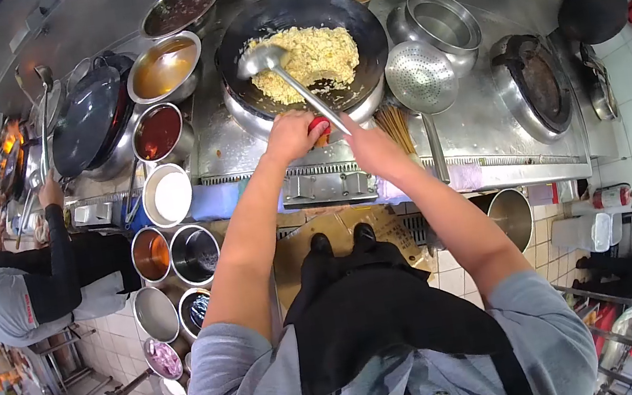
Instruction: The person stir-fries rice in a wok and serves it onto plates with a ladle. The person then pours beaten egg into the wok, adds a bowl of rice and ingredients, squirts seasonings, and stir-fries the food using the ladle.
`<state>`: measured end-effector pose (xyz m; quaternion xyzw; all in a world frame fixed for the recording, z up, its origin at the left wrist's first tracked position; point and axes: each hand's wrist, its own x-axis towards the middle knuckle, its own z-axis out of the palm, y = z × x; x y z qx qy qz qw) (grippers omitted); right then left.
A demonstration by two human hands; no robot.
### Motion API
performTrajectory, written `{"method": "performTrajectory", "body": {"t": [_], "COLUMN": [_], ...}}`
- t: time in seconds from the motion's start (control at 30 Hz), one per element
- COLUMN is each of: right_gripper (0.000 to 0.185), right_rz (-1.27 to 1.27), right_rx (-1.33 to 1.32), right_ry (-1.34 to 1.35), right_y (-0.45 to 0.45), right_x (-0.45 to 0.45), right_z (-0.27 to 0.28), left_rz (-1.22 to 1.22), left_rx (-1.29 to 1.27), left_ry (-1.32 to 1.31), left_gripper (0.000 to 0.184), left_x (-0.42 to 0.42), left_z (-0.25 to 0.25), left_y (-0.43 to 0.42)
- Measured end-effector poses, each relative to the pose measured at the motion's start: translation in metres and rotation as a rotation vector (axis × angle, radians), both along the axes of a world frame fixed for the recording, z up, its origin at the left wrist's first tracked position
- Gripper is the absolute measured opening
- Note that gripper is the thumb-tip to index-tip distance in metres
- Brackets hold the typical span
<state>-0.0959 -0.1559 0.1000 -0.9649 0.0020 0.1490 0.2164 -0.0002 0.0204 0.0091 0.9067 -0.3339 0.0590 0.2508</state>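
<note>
A large black wok (pixel 230 34) sits on the stove in front of me, with a mound of pale yellow, grainy food (pixel 322 49) in it that looks like egg fried rice. At the wok's near rim, my left hand (pixel 293 136) is closed around its handle, where a bit of red (pixel 317 124) shows by the thumb. My right hand (pixel 374 146) grips the long handle of a steel ladle (pixel 260 60). The ladle's bowl is over the left side of the food, its rounded back facing up.
A perforated strainer (pixel 422 77) and a bamboo brush (pixel 395 127) lie right of the wok. Steel pots of sauce, one holding dark red sauce (pixel 158 134), line the left. Farther left, a co-worker (pixel 28 294) stands near a flaming wok. An uncovered burner (pixel 535 87) is at right.
</note>
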Motion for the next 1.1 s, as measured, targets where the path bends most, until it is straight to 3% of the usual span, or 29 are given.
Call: {"method": "performTrajectory", "body": {"t": [0.13,0.23,0.4,0.5,0.67,0.73,0.8,0.83,0.97,1.03,1.1], "right_gripper": [0.046,0.046,0.048,0.042,0.042,0.041,0.041,0.037,0.031,0.037,0.049], "right_rz": [-0.049,-0.095,-0.091,-0.087,-0.046,-0.243,-0.214,-0.274,-0.135,-0.068,0.009], "right_rx": [-0.158,-0.246,-0.008,-0.004,-0.176,-0.226,-0.163,-0.074,0.037,0.127,0.176], "right_ry": [0.029,-0.041,-0.233,-0.118,-0.079,-0.168,-0.188,-0.222,-0.179,-0.145,-0.323], "right_y": [-0.076,-0.111,-0.047,-0.016,-0.088,-0.098,-0.067,-0.062,0.002,-0.022,-0.059], "right_x": [-0.059,-0.039,0.034,0.008,-0.047,-0.023,0.022,0.05,0.024,-0.013,-0.037], "right_z": [-0.026,-0.036,-0.097,-0.068,-0.019,-0.027,-0.041,-0.087,-0.076,-0.054,-0.047], "left_rz": [-0.02,-0.022,-0.018,0.001,0.023,0.021,-0.005,-0.028,0.026,0.055,0.011], "left_rx": [-0.016,-0.042,-0.003,-0.009,0.088,0.103,0.039,-0.02,0.011,-0.047,-0.038], "left_ry": [0.032,0.06,0.094,0.038,0.046,0.071,0.08,0.097,0.09,0.027,-0.059], "left_gripper": [0.034,0.036,0.038,0.041,0.04,0.04,0.04,0.04,0.037,0.036,0.036], "left_x": [0.003,0.004,0.002,0.003,-0.001,0.001,0.004,0.005,0.0,-0.006,-0.001], "left_z": [-0.006,-0.008,0.0,0.003,0.005,0.006,0.004,0.001,0.002,-0.003,-0.003], "left_y": [-0.003,-0.007,-0.006,-0.002,0.003,0.002,0.004,0.006,0.005,0.003,-0.001]}}
